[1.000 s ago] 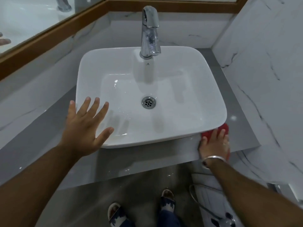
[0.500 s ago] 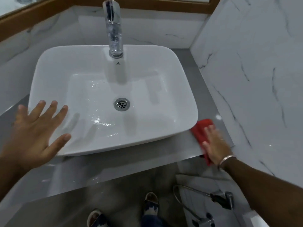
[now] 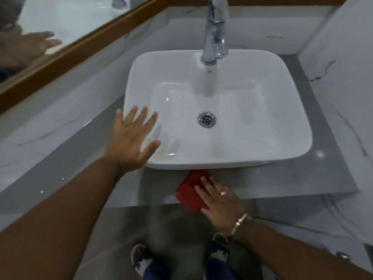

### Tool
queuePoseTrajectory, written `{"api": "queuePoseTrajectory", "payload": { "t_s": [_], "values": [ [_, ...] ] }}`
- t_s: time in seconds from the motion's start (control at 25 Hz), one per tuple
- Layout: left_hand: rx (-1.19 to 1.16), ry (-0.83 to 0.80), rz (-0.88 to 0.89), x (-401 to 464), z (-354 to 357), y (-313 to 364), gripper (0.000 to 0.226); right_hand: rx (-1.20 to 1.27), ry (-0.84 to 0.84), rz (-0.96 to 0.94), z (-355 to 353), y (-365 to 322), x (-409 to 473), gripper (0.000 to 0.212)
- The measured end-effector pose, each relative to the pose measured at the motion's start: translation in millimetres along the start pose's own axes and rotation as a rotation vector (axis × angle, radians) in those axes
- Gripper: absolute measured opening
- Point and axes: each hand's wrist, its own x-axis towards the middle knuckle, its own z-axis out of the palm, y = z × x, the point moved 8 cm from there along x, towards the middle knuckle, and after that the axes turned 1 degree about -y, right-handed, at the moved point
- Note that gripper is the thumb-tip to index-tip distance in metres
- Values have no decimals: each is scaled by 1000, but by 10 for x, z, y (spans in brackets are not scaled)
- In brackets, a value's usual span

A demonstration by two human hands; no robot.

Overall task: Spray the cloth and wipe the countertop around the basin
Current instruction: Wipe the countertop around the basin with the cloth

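Grey stone table under white marble walls, wood-framed mirror at upper left. White rectangular basin sat on the table, chrome tap at its back edge, drain in the middle, water sheen on the bowl floor. Left hand spread flat, fingers splayed, grip released, hovering at basin's front-left corner; contact with rim unclear. Right hand lay palm-down on red cloth, fingers extended, pressing rather than clenching; ring on one finger, metal bracelet at wrist. Cloth sat folded on the front strip of table, just below basin's front rim, near centre, its near corner reaching the table edge. Sandalled feet visible on grey floor below.
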Motion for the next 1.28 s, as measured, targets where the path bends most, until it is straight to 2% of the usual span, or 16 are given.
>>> {"api": "queuePoseTrajectory", "payload": {
  "t_s": [0.08,0.16,0.24,0.32,0.4,0.48,0.56,0.64,0.68,0.8,0.88,0.96,1.04,1.16,1.2,1.28],
  "values": [
    [-5,10,10,7,0,-22,89,-15,-6,160,-69,236,-27,75],
    [-24,33,8,-75,5,-19,86,34,27,477,-144,635,-217,71],
    [-96,59,-74,-366,31,-265,85,130,56,780,-161,774,-376,67],
    [-142,48,-242,-884,120,-849,94,161,70,931,-185,424,-255,65],
    [-128,10,-385,-1381,226,-1527,98,129,44,851,-162,-267,158,65],
    [-115,-45,-418,-1609,326,-1917,93,127,13,629,-88,-1029,571,68],
    [-85,-113,-396,-1711,454,-2128,100,75,-61,409,-4,-1598,865,72],
    [-63,-128,-351,-1780,569,-2231,108,-7,-61,297,-29,-1575,966,75],
    [-70,-115,-337,-1823,612,-2295,106,-15,-34,339,-59,-1402,943,73],
    [-108,-42,-364,-1957,700,-2505,96,95,30,736,-132,-832,702,66],
    [-141,10,-388,-1984,737,-2575,88,139,100,865,-130,-1010,761,68],
    [-141,30,-399,-1976,768,-2602,85,134,117,768,-85,-1544,1060,71],
    [-119,27,-400,-1965,787,-2618,86,99,65,519,-25,-1995,1349,77],
    [-110,15,-389,-1936,802,-2640,90,-25,-31,143,-7,-1928,1454,75],
    [-108,4,-385,-1936,819,-2643,90,-60,-69,81,-17,-1791,1430,73],
    [-95,4,-395,-1948,850,-2660,90,-33,-68,209,-108,-1483,1507,69]
  ]
}}
